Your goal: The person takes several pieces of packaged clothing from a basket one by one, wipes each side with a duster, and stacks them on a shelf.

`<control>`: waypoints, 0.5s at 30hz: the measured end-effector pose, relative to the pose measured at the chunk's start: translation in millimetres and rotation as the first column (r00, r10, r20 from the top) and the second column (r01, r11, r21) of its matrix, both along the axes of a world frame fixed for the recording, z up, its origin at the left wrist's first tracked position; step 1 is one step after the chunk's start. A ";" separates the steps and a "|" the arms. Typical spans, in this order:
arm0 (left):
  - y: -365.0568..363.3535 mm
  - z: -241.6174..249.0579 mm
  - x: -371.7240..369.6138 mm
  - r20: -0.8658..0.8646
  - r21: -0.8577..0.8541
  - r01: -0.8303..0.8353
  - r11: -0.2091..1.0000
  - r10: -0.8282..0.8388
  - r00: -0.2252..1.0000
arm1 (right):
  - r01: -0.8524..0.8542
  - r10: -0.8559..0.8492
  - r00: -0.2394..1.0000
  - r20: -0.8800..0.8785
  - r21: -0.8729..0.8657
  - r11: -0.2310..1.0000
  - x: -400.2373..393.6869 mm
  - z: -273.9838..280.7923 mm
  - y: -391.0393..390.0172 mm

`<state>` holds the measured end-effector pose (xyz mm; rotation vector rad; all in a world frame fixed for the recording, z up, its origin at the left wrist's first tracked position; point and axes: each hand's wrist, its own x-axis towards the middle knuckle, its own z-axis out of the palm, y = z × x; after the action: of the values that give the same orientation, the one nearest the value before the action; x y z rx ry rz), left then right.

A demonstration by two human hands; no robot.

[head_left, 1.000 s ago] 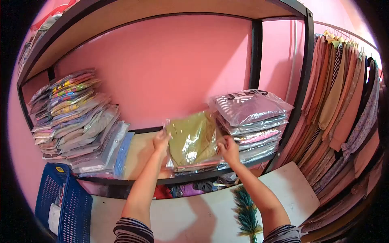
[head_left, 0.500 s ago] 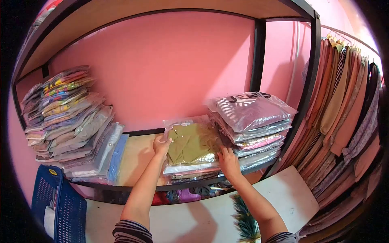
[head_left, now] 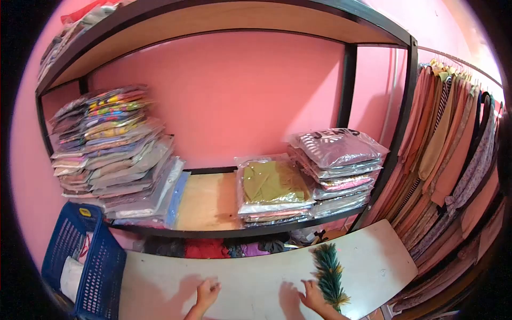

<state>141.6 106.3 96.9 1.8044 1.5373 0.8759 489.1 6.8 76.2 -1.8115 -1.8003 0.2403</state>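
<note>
Above the white table, my left hand (head_left: 207,294) is loosely curled, with nothing visible in it. My right hand (head_left: 313,298) holds nothing, thumb and fingers apart, beside a green tinsel-like garland (head_left: 329,272) lying on the table. On the shelf beyond, a folded olive garment in clear plastic (head_left: 274,181) tops a short stack of bagged clothes. Right of it stands a taller stack topped by a mauve bag marked JEANS (head_left: 341,148). Neither hand touches the stacks.
A tall leaning pile of bagged clothes (head_left: 120,160) fills the shelf's left side. A blue plastic basket (head_left: 101,277) with white cloth stands at the table's left end. Clothes on hangers (head_left: 437,138) line the right. Dark shelf posts (head_left: 408,106) frame the rack.
Both hands have left the bag with the olive garment and drawn back over the table. That bag stays on its stack. The view has shifted slightly.
</note>
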 end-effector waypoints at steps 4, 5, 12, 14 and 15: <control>-75.0 -50.4 -68.3 0.196 -0.149 -0.029 0.988 0.058 0.979 | -0.191 0.172 0.979 -0.108 -0.204 0.960 -29.0 -42.5 -43.9; -93.7 -53.8 -83.5 0.209 -0.227 -0.020 0.974 0.069 0.975 | -0.231 0.212 0.971 -0.111 -0.217 0.948 -37.9 -44.4 -47.8; -113.0 57.6 -141.0 -0.032 -0.067 -0.120 0.990 0.118 0.992 | -0.449 0.477 0.859 0.184 -0.175 0.876 -106.3 -53.5 -28.7; -115.2 84.9 -156.7 0.016 0.038 -0.113 0.993 0.112 0.994 | -0.376 0.396 0.907 0.142 -0.148 0.915 -131.2 -41.4 -26.6; -116.8 98.8 -166.0 0.020 0.059 -0.118 0.991 0.117 0.993 | -0.407 0.428 0.893 0.139 -0.155 0.900 -140.6 -43.9 -28.2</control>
<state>-24.4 -10.5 195.7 1.7589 1.6362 1.0001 348.6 -21.4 32.3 -1.5376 -2.3389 0.3765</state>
